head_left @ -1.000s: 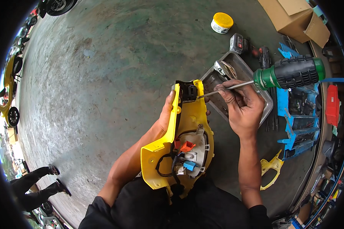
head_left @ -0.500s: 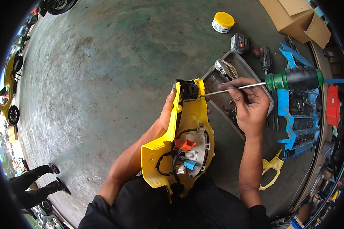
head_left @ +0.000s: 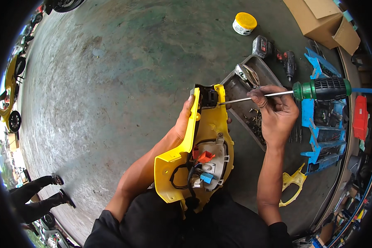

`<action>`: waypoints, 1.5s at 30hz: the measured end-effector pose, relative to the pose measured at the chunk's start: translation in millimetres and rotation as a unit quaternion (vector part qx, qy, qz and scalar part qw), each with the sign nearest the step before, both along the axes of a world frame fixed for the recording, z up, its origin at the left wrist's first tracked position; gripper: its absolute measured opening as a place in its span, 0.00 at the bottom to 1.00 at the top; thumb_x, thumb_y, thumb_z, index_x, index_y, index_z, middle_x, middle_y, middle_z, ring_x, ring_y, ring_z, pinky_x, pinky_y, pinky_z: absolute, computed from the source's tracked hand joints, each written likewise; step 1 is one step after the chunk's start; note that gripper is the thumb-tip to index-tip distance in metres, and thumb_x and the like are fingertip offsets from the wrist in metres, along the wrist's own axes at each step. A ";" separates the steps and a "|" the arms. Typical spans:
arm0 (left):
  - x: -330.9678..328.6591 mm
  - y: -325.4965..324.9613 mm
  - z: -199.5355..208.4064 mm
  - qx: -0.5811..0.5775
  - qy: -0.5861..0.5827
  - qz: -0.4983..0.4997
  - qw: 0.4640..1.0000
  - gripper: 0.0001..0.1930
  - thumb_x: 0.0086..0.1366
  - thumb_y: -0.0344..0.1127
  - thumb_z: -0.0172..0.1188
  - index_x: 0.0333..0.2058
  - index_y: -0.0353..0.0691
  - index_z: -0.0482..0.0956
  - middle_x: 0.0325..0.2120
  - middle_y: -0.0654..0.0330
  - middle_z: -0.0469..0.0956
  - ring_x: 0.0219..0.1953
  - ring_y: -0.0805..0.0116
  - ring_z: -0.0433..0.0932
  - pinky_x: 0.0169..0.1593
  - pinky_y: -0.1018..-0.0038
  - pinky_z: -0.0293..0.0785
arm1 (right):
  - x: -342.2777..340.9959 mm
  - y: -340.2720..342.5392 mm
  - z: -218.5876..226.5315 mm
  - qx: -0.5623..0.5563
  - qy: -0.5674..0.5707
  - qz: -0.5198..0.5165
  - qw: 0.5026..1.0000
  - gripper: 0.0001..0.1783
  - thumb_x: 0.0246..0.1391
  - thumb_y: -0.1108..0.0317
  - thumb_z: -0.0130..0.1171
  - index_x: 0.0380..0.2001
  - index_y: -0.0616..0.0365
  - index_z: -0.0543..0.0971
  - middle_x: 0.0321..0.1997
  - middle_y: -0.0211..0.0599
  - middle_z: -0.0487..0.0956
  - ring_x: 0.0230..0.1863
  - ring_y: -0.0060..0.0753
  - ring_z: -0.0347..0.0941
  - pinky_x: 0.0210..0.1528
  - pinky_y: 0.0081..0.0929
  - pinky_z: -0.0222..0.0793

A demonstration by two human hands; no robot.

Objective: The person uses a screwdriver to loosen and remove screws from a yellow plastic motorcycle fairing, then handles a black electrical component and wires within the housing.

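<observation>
A yellow plastic vehicle cover rests in my lap, its hollow inner side up. It carries a pale lamp housing with orange, white and blue connectors and black wires. My left hand grips the cover's upper left side, thumb on the edge, with fingertips just showing at the far side. A black part sits at the cover's top end. My right hand pinches the shaft of a screwdriver with a green and black handle. The screwdriver's tip meets the cover's edge beside the black part.
Beyond my right hand lies a metal tray holding a shiny part and small screws. Around it are a power tool, a battery, a yellow-lidded tub, a blue tool organiser and a yellow frame piece. A person's legs appear far left.
My right hand has shifted slightly right along with the screwdriver, and its fingers have changed position on the shaft. The tip stays at the cover's edge. My left hand keeps its grip.
</observation>
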State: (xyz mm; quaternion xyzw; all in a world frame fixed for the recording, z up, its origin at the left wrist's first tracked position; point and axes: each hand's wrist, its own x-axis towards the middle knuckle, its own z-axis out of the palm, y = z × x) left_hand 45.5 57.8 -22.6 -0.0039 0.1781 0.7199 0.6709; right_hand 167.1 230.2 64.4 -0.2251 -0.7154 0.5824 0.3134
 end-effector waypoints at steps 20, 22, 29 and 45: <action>0.7 -3.3 2.6 -0.012 -0.033 -0.007 0.999 0.48 0.56 0.80 0.49 0.63 0.46 0.69 0.49 0.43 0.78 0.48 0.45 0.80 0.52 0.50 0.77 | 1.9 1.0 2.5 0.032 -0.013 0.010 0.999 0.08 0.62 0.75 0.60 0.43 0.66 0.76 0.43 0.44 0.84 0.44 0.34 0.82 0.47 0.26 0.79; 0.8 -3.2 5.2 -0.003 -0.020 -0.017 1.000 0.48 0.56 0.80 0.49 0.63 0.45 0.69 0.49 0.42 0.78 0.48 0.45 0.80 0.52 0.51 0.77 | -5.5 -5.3 1.6 0.039 0.000 0.021 0.999 0.08 0.63 0.75 0.60 0.43 0.65 0.75 0.42 0.44 0.83 0.42 0.35 0.83 0.45 0.27 0.80; 1.6 -4.7 8.1 -0.010 0.006 0.007 1.000 0.49 0.56 0.78 0.50 0.64 0.43 0.67 0.49 0.41 0.78 0.49 0.44 0.80 0.53 0.51 0.77 | -7.9 -10.6 3.0 -0.348 0.037 0.066 0.934 0.10 0.60 0.75 0.53 0.45 0.60 0.73 0.39 0.43 0.81 0.39 0.38 0.83 0.40 0.29 0.81; -4.3 -12.7 -6.2 0.027 0.029 0.042 0.998 0.49 0.57 0.73 0.58 0.68 0.46 0.61 0.57 0.51 0.72 0.52 0.46 0.78 0.53 0.48 0.76 | -25.2 26.4 -67.9 -0.363 -0.102 0.056 0.924 0.08 0.60 0.65 0.61 0.41 0.53 0.78 0.33 0.27 0.79 0.32 0.21 0.75 0.34 0.24 0.71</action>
